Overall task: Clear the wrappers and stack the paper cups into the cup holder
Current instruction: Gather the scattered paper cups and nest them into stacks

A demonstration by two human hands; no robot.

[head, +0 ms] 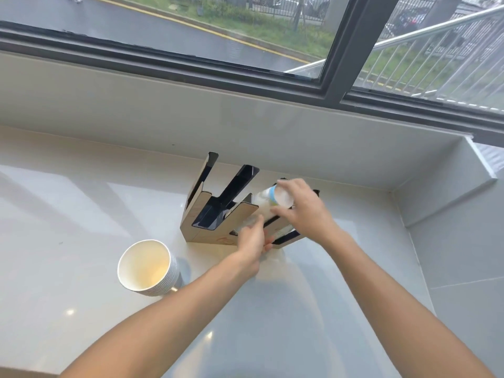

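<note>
A wood-and-black cup holder [203, 203] with slanted slots stands on the white counter near the back wall. My right hand [305, 208] grips a stack of paper cups [268, 196], white with a light blue band, tilted over the holder's right slot. My left hand [252, 241] is at the holder's front, fingers closed around the lower end of that stack, which looks wrapped in clear plastic; the blur hides the detail. A second stack of white paper cups [148, 266] stands mouth up on the counter to the left.
The white counter [68, 214] runs left and toward me. A low wall and ledge [191, 113] rise behind the holder under a dark-framed window. A white side wall [450, 203] closes the right end.
</note>
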